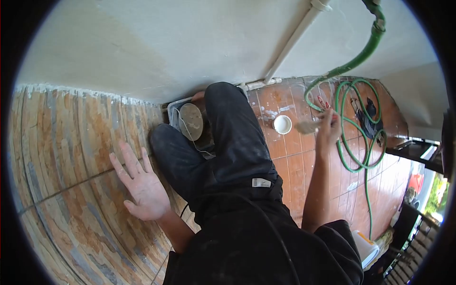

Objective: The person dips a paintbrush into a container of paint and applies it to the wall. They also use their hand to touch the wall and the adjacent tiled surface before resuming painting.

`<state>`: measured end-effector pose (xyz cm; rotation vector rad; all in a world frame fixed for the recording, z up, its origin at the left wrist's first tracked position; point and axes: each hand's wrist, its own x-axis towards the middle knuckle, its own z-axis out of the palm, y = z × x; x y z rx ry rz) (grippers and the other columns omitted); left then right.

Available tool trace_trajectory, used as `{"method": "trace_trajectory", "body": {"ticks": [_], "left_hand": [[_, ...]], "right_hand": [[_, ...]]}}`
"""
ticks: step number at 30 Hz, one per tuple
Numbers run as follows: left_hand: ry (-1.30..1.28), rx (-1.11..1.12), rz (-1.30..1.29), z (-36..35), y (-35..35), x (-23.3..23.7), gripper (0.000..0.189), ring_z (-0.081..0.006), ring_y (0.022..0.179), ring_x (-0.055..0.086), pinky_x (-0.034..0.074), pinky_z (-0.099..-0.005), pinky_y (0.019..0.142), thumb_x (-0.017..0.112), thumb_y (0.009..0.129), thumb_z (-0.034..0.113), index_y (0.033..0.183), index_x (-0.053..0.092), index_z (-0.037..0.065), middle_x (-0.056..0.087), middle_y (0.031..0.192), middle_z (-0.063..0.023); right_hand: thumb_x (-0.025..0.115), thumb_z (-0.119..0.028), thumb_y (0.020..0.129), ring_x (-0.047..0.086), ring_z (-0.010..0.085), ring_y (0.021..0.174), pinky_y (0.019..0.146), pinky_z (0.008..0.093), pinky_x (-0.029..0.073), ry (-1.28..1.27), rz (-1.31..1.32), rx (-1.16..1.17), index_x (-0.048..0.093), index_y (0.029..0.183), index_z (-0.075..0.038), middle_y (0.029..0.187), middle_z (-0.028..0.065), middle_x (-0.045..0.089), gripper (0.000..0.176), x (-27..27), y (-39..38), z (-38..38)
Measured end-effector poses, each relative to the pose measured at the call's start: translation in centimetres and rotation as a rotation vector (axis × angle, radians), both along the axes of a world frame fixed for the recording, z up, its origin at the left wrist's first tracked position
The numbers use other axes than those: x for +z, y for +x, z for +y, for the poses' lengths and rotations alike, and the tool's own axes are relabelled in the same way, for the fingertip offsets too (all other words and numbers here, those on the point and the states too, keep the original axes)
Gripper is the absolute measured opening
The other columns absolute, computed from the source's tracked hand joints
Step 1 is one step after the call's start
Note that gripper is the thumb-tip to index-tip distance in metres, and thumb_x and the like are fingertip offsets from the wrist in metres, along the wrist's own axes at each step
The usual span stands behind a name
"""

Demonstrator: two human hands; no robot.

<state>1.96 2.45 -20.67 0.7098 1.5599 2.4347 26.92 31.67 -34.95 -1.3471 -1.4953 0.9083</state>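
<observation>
My left hand [146, 192] is empty and spread, with whitish smears on the palm and fingers, over the stone-patterned tiles [61, 156]. In my right hand [328, 126] is a paintbrush [308, 127], its pale, slightly blurred bristles pointing left and its red-marked handle end showing beyond the fingers. Left of the bristles, a small white tub [282, 124] with white contents stands on the reddish floor tiles [289, 166]. White splashes mark the floor around the tub.
Beside my knees sits a clear container [173, 107] with a round greyish lid [191, 122]. A coiled green hose [349, 164] lies at right near a black bag [370, 124]. A white pipe [292, 42] runs down the pale wall [190, 42]. A white bucket [365, 249] stands behind my right elbow.
</observation>
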Motion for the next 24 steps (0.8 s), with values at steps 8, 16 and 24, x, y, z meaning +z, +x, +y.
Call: {"method": "trace_trajectory", "body": {"ticks": [8, 16, 24], "left_hand": [[0.024, -0.008, -0.05, -0.7, 0.8, -0.3, 0.101, -0.0333, 0.14, -0.004, -0.008, -0.0508, 0.109, 0.044, 0.078, 0.063, 0.144, 0.001, -0.001, -0.001, 0.147, -0.0298], [0.047, -0.08, -0.061, -1.7, 0.2, -1.0, 0.095, -0.0315, 0.141, -0.001, -0.007, -0.0498, 0.11, 0.045, 0.08, 0.057, 0.144, 0.002, 0.0, 0.001, 0.148, -0.0285], [0.047, -0.103, -0.055, -2.0, -0.1, -1.1, 0.094, -0.0315, 0.141, 0.0, -0.006, -0.0488, 0.11, 0.043, 0.081, 0.057, 0.144, 0.003, -0.001, 0.002, 0.148, -0.0279]], "right_hand": [[0.055, -0.023, 0.091, 0.061, 0.0171, 0.066, 0.064, 0.03, 0.047, -0.001, -0.01, -0.237, 0.062, 0.078, 0.002, 0.073, 0.0109, 0.067, 0.03, -10.6, -0.3, 0.0], [0.055, -0.026, 0.092, 0.064, 0.0192, 0.07, 0.066, 0.0304, 0.049, -0.041, 0.139, -0.453, 0.06, 0.075, 0.005, 0.076, 0.0138, 0.067, 0.036, -14.5, -0.4, -1.7], [0.055, -0.023, 0.092, 0.065, 0.0201, 0.078, 0.07, 0.0289, 0.051, -0.063, 0.332, -0.53, 0.054, 0.08, 0.004, 0.084, 0.0174, 0.066, 0.029, -17.0, -1.0, -1.9]]}}
